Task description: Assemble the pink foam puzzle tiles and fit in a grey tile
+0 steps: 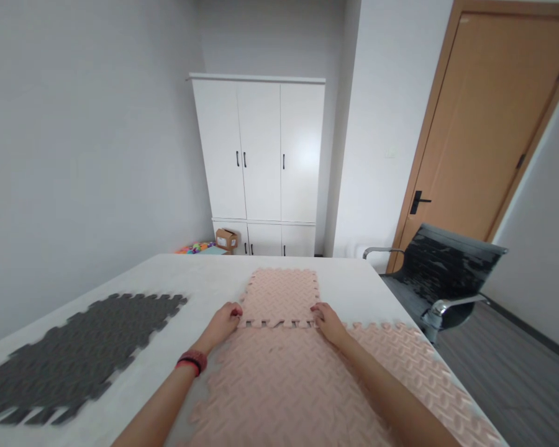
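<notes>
A pink foam mat tile (283,292) with toothed edges lies at the far middle of the white table. Its near edge meets a larger pink foam mat (279,379), with small dark gaps showing along the seam. At the tile's near left corner, my left hand (224,321) has its fingers curled closed on the edge. My right hand (330,320) pinches the opposite edge near the right corner. More pink matting (400,360) extends to the right, partly behind my right forearm. A red band circles my left wrist.
Dark grey foam tiles (84,347) lie on the left of the white table (205,273). A black chair (447,273) stands beyond the right edge. Behind the table are a white cabinet (261,149), a cardboard box (226,239) and colourful small items (195,248). A wooden door (494,112) is at right.
</notes>
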{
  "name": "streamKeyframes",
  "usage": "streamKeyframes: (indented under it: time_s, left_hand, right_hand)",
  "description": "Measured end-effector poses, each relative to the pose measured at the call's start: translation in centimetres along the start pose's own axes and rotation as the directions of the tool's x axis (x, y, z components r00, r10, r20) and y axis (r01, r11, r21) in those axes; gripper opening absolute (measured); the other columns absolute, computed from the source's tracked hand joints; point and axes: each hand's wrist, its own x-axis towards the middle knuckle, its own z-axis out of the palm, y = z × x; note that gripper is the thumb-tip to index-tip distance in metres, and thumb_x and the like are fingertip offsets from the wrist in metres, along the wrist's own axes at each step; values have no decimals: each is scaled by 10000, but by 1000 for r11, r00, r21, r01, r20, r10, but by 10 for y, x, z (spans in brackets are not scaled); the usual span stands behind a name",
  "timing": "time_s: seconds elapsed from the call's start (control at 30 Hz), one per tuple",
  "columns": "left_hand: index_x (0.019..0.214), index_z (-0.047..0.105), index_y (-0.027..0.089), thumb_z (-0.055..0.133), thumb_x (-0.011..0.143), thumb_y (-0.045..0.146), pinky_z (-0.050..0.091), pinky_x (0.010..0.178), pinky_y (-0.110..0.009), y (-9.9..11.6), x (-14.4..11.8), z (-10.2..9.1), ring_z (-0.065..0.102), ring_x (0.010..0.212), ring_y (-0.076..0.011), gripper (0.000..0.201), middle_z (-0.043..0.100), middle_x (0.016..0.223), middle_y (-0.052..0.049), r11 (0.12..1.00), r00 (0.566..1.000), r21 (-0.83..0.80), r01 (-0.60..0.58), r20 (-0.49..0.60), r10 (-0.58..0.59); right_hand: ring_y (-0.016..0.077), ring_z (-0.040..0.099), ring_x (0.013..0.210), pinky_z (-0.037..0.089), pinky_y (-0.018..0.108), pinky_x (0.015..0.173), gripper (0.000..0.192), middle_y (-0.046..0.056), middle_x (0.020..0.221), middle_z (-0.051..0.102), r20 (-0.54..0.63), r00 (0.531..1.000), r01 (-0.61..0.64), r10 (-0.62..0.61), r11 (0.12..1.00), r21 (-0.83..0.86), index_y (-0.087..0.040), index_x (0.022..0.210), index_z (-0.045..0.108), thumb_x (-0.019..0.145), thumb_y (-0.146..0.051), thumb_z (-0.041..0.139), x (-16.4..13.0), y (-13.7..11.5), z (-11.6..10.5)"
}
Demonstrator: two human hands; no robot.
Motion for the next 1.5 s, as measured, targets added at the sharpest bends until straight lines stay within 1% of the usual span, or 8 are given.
streamKeyframes:
  time_s: [0.2,0.4,0.83,1.0,1.1,1.2,1.37,1.5]
  left_hand:
    - [855,561,118,547,845,233,436,829,-354,2,2,4,516,843,-147,116,543,867,-30,997,1000,79,-20,-17,21]
    - [932,562,126,558,825,211,441,834,-348,8,-11,2,525,870,-149,137,551,934,-36,992,994,76,-101,40,99]
    - [996,554,130,472,896,242,457,829,-351,20,-17,7,541,863,-143,171,563,971,-47,968,990,212,-137,50,129]
    - [995,588,130,453,894,198,347,994,-482,50,-31,12,522,1012,-196,182,569,1061,-71,908,983,376,-185,79,168]
    - [1204,529,181,425,906,188,343,1010,-458,73,-41,24,506,1090,-198,316,552,1174,-69,873,961,405,-271,160,224]
    - [1243,511,174,385,930,229,400,945,-425,89,-47,36,539,1037,-199,342,578,1129,-85,849,956,448,-281,212,205]
    - [1332,436,129,380,935,280,232,1067,-527,111,-50,47,476,1162,-256,429,577,1127,-139,785,963,564,-259,210,167]
    - [1302,464,139,410,928,327,373,953,-481,129,-46,50,547,1017,-237,422,605,990,-111,744,953,607,-279,270,137]
  right_hand:
    - [153,451,1149,308,314,1071,347,88,1197,495,13,999,36,-36,997,-75,-102,1109,575,788,-58,450,6,8,2]
    - [145,451,1162,302,260,1073,344,89,1205,505,29,998,55,-51,990,-129,-128,1099,586,787,-107,442,0,10,-9]
    - [151,466,1130,342,246,1028,357,105,1203,512,83,995,82,-56,929,-361,-112,1161,569,858,-131,381,-11,-7,-13]
    - [268,398,1215,310,400,1040,409,175,1328,424,117,991,116,-66,859,-499,-71,1187,565,863,-99,316,-20,-33,-4]
    - [246,388,1240,289,390,1058,452,118,1368,414,207,971,212,-118,826,-523,-140,1258,531,854,-95,334,-30,-49,9]
    - [215,395,1246,285,361,1069,490,71,1362,439,271,953,265,-135,806,-528,-185,1297,507,839,-95,360,-36,-58,18]
    - [214,435,1219,332,341,1040,494,104,1290,501,322,941,276,-102,783,-557,-173,1322,488,855,-96,346,-37,-68,19]
    - [231,505,1113,410,370,943,439,141,1178,547,359,931,276,-59,758,-591,-175,1294,511,887,-125,355,-32,-81,23]
